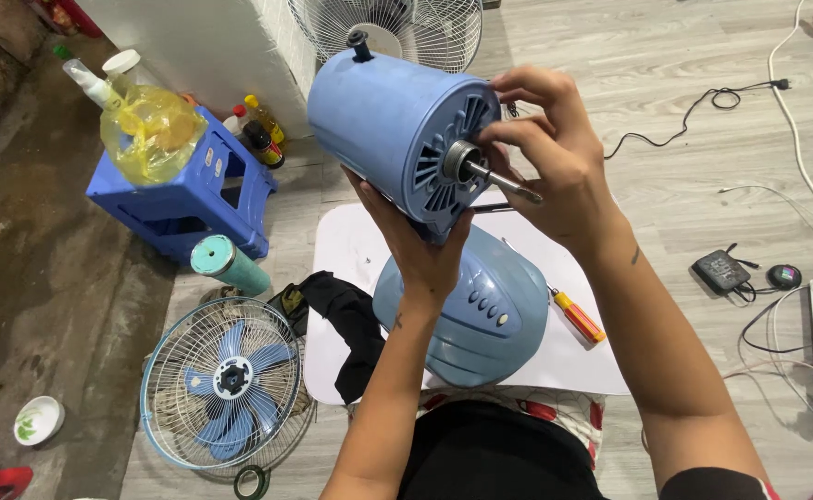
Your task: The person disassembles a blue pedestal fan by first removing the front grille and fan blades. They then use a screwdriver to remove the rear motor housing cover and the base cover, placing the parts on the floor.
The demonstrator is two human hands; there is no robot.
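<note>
Blue fan motor housing (393, 130), lifted clear of the floor and tilted so that its vented front face and steel shaft (504, 181) point toward the camera, an attitude that brings the shaft end within easy sight and reach. The left hand (420, 245) cups the housing from beneath, palm up and fingers wrapped around the lower rim, carrying its weight. The right hand (555, 153) is curled narrow at the front face, thumb and forefinger closed at the collar where the shaft leaves the housing; whether they pinch a small nut or only the collar itself cannot be made out.

Directly below lies the fan's blue base (467, 310) with its row of buttons, resting on a white board (351, 245) that serves as a work surface over the wooden floor. A yellow-handled screwdriver (578, 317) lies beside the base, close at hand. A black cloth (351, 319) drapes over the board's left edge. Further left, the fan guard with its blades (226, 380) lies flat, set aside, near a blue plastic stool (184, 190).
</note>
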